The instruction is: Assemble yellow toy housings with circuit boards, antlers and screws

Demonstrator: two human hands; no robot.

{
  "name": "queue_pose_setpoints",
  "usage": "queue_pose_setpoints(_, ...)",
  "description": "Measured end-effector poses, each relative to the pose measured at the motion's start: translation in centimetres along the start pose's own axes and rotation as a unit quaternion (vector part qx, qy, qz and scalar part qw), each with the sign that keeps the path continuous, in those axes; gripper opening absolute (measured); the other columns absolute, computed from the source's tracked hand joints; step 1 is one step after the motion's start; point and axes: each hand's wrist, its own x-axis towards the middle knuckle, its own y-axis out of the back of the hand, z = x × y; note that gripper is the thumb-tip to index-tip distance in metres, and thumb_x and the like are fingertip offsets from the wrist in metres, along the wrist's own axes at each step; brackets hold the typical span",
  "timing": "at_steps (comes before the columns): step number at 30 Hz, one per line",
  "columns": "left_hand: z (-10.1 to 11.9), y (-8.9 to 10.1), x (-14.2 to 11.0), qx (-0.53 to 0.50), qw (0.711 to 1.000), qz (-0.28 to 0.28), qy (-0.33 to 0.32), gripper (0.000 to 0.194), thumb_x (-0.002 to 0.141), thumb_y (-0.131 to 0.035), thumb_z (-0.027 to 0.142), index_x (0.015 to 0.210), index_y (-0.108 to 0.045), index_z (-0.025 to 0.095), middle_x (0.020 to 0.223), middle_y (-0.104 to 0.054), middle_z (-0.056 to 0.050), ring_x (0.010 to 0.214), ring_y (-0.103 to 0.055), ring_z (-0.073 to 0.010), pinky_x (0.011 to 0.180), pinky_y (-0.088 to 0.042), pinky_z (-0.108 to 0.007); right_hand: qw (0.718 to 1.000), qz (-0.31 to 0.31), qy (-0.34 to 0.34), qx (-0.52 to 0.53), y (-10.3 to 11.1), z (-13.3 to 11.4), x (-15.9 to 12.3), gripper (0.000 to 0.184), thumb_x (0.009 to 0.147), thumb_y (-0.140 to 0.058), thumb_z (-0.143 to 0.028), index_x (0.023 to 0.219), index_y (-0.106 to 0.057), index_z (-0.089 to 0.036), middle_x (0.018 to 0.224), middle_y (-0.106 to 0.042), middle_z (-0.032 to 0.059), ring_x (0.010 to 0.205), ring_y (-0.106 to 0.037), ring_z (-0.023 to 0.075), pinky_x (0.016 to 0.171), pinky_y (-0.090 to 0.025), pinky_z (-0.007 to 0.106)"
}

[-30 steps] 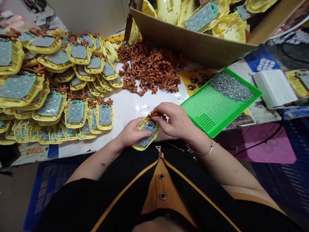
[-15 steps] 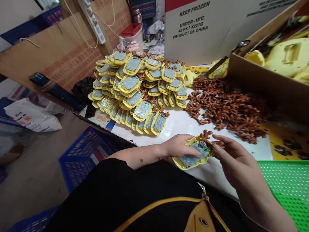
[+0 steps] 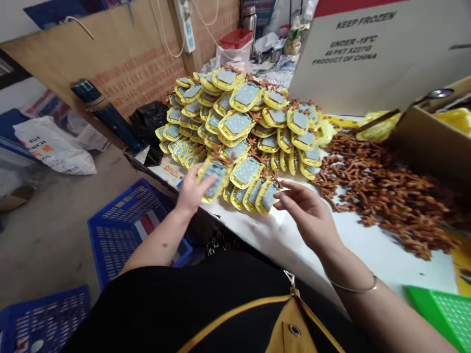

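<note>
In my left hand (image 3: 191,191) is a yellow plastic toy shell (image 3: 214,182) with a grey circuit board inside and brown antler pieces at its top. The thumb lies over the board, and the shell is slightly blurred, held against the front left of a stack of similar shells (image 3: 236,125). My right hand (image 3: 307,211) hovers by the nearest stacked shell (image 3: 267,197), thumb and fingers a little apart and nothing visible between them. Whether its fingertips touch that shell, I cannot tell. To its right lies a heap of brown antler pieces (image 3: 390,191).
A cardboard box (image 3: 423,132) holding yellow parts stands at the right. At the lower right is a green perforated tray (image 3: 434,314). A blue crate (image 3: 110,220) sits below the table's left edge. Behind the stack are a white carton (image 3: 353,49) and a dark blue flask (image 3: 106,115).
My left hand has carried the shell leftward to the stack, with both antler pieces now on it. My right hand has let go of it. The view has swung left.
</note>
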Motion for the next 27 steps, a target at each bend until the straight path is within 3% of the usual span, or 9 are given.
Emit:
queue_pose_setpoints(3, -0.6, 3.6, 4.3, -0.011, 0.993, 0.115, -0.035, 0.048, 0.056, -0.087, 0.035, 0.097, -0.069, 0.018, 0.092, -0.073, -0.005, 0.084, -0.070, -0.0216, 0.082, -0.056, -0.036, 0.976, 0.021, 0.147, -0.159, -1.4, 1.5, 1.1, 0.044, 0.085, -0.070, -0.050, 0.121, -0.062, -0.025, 0.098, -0.070, 0.0072, 0.087, -0.069, 0.0215, 0.079, -0.061, 0.041)
queue_pose_setpoints(5, -0.9, 4.6, 6.6, -0.025, 0.991, 0.126, -0.030, 0.046, 0.051, -0.087, 0.033, 0.090, -0.070, 0.016, 0.086, -0.073, -0.004, 0.079, -0.069, -0.0199, 0.079, -0.055, -0.033, 0.923, 0.045, 0.263, -0.279, -1.4, 2.8, 1.5, 0.055, 0.085, -0.071, -0.047, 0.133, -0.056, -0.026, 0.115, -0.067, 0.0121, 0.105, -0.067, 0.0270, 0.090, -0.059, 0.047)
queue_pose_setpoints(7, -1.0, 5.3, 8.3, -0.043, 0.991, 0.126, -0.017, 0.042, 0.048, -0.086, 0.030, 0.084, -0.071, 0.015, 0.080, -0.073, -0.003, 0.073, -0.068, -0.0181, 0.074, -0.055, -0.031, 0.873, 0.044, 0.330, -0.356, -0.9, 3.9, 1.8, 0.068, 0.085, -0.071, -0.045, 0.146, -0.045, -0.028, 0.127, -0.061, 0.0150, 0.117, -0.061, 0.0315, 0.096, -0.055, 0.052)
queue_pose_setpoints(11, -0.5, 7.0, 10.4, -0.065, 0.985, 0.158, -0.009, 0.035, 0.046, -0.084, 0.028, 0.077, -0.073, 0.015, 0.074, -0.073, -0.001, 0.065, -0.065, -0.0161, 0.067, -0.055, -0.029, 0.845, 0.025, 0.359, -0.397, 0.1, 5.1, 2.3, 0.084, 0.086, -0.068, -0.051, 0.157, -0.027, -0.030, 0.139, -0.052, 0.0167, 0.125, -0.055, 0.0354, 0.099, -0.053, 0.055)
queue_pose_setpoints(15, -0.6, 8.4, 12.5, 0.020, 0.989, 0.148, 0.020, 0.031, 0.052, -0.082, 0.031, 0.076, -0.073, 0.014, 0.071, -0.072, -0.003, 0.065, -0.065, -0.0191, 0.066, -0.055, -0.032, 0.824, -0.025, 0.389, -0.411, -0.3, 5.6, 2.9, 0.089, 0.087, -0.059, -0.063, 0.160, -0.019, -0.031, 0.151, -0.041, 0.0187, 0.136, -0.047, 0.0401, 0.106, -0.044, 0.062)
queue_pose_setpoints(18, -1.6, 8.4, 14.2, 0.069, 0.985, 0.157, 0.015, 0.025, 0.054, -0.083, 0.026, 0.074, -0.073, 0.013, 0.070, -0.070, -0.004, 0.074, -0.067, -0.0244, 0.075, -0.056, -0.038, 0.806, -0.075, 0.409, -0.422, -0.6, 6.2, 3.3, 0.089, 0.087, -0.050, -0.071, 0.160, -0.017, -0.032, 0.159, -0.033, 0.0177, 0.141, -0.041, 0.0418, 0.112, -0.035, 0.066)
queue_pose_setpoints(20, -2.3, 8.2, 15.1, 0.075, 0.979, 0.192, -0.007, 0.026, 0.056, -0.084, 0.022, 0.078, -0.073, 0.013, 0.079, -0.071, -0.006, 0.089, -0.069, -0.0272, 0.087, -0.054, -0.040, 0.803, -0.093, 0.412, -0.421, -0.7, 6.7, 3.5, 0.090, 0.086, -0.048, -0.074, 0.160, -0.016, -0.034, 0.163, -0.027, 0.0159, 0.145, -0.038, 0.0423, 0.115, -0.030, 0.067)
queue_pose_setpoints(23, -3.3, 8.1, 15.5, 0.070, 0.966, 0.245, -0.047, 0.031, 0.066, -0.082, 0.025, 0.094, -0.072, 0.015, 0.102, -0.071, -0.009, 0.107, -0.065, -0.0250, 0.100, -0.050, -0.037, 0.807, -0.097, 0.402, -0.422, -0.8, 7.1, 3.9, 0.090, 0.086, -0.050, -0.073, 0.160, -0.016, -0.035, 0.168, -0.020, 0.0130, 0.149, -0.033, 0.0428, 0.118, -0.025, 0.067)
queue_pose_setpoints(27, -4.9, 8.1, 14.5, 0.058, 0.950, 0.295, -0.088, 0.037, 0.079, -0.075, 0.037, 0.109, -0.067, 0.018, 0.125, -0.064, -0.011, 0.125, -0.058, -0.0230, 0.109, -0.044, -0.035, 0.797, -0.113, 0.391, -0.447, -1.3, 7.2, 4.3, 0.090, 0.084, -0.056, -0.072, 0.159, -0.022, -0.037, 0.167, -0.025, 0.0117, 0.148, -0.034, 0.0432, 0.120, -0.020, 0.068)
